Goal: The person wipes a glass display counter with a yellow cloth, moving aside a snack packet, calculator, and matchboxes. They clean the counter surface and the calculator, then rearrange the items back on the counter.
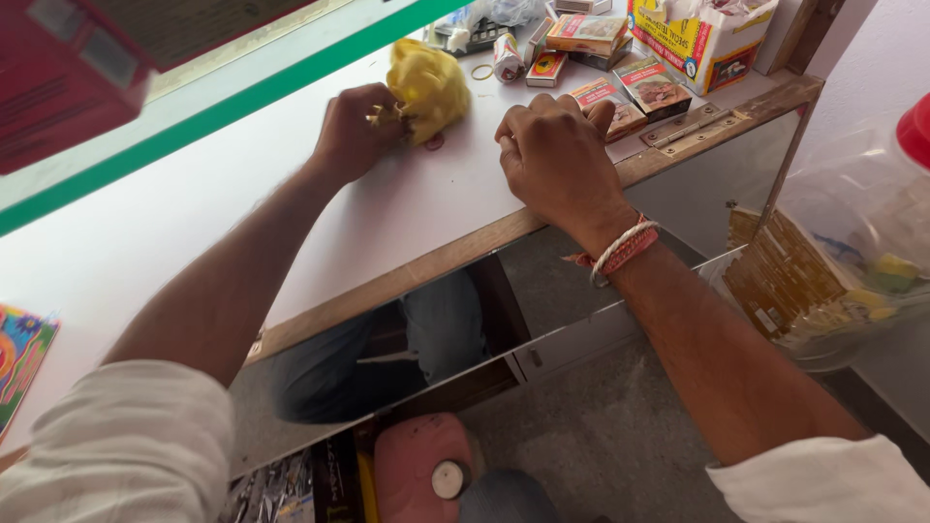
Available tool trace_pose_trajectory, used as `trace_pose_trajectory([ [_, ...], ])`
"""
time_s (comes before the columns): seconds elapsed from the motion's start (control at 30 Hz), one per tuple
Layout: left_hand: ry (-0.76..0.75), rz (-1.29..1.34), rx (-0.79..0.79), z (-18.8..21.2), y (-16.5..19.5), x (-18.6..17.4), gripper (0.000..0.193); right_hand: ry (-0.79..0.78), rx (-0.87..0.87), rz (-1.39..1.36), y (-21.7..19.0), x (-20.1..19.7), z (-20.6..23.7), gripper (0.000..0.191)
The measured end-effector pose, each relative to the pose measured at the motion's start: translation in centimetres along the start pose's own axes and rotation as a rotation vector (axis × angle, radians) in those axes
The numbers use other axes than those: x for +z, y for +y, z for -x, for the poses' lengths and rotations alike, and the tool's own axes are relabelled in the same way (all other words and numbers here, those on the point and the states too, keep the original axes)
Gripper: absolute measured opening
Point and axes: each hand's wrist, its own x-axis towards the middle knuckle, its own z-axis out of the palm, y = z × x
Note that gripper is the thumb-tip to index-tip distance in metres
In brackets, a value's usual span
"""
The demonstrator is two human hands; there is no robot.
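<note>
Yellow bag [429, 87]: thin plastic, soft, probably light and crinkly; best gripped at its bunched neck. Left hand [356, 131] pinches that neck shut. Right hand [554, 155] rests fisted on the counter [417, 203], holding nothing visible.

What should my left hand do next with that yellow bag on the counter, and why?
Probably bring the right hand over to steady the yellow bag. The left hand is pinching the bag's neck alone, with pale ends showing at its fingers, while the right hand rests closed on the counter, apart from the bag. A second hand would likely keep the bundle from shifting.
</note>
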Motion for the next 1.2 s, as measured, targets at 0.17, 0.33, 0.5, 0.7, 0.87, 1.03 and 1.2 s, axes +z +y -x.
trace_pose_trajectory([
  [0.17,0.471,0.194,-0.015,4.6,-2.0,-6.7,0.043,-0.041,0.008,-0.019,-0.1,-0.1,-0.1,0.011],
  [0.33,0.251,-0.321,-0.221,12.6,-5.5,-15.5,0.052,-0.041,0.027,0.057,-0.3,-0.1,0.0,0.011],
  [0.5,-0.083,-0.414,-0.546,12.8,-8.1,-13.0,0.066,-0.064,0.005,0.062,-0.1,0.0,-0.1,0.012],
  [0.7,-0.190,-0.254,-0.335,5.2,-1.9,-3.5,0.052,-0.082,0.004,0.033,0.3,0.2,-0.2,0.012],
  [0.87,0.031,0.047,-0.178,7.5,5.4,-0.5,0.032,-0.058,-0.015,0.012,0.7,0.3,-0.3,0.011],
  [1.03,0.289,0.541,0.048,10.7,2.1,-9.4,0.027,-0.032,-0.026,0.011,0.8,0.3,-0.2,0.010],
  [1.2,0.046,-0.450,-0.691,21.7,-3.5,-19.5,0.044,-0.035,-0.027,0.037,0.7,0.5,-0.2,0.010],
])
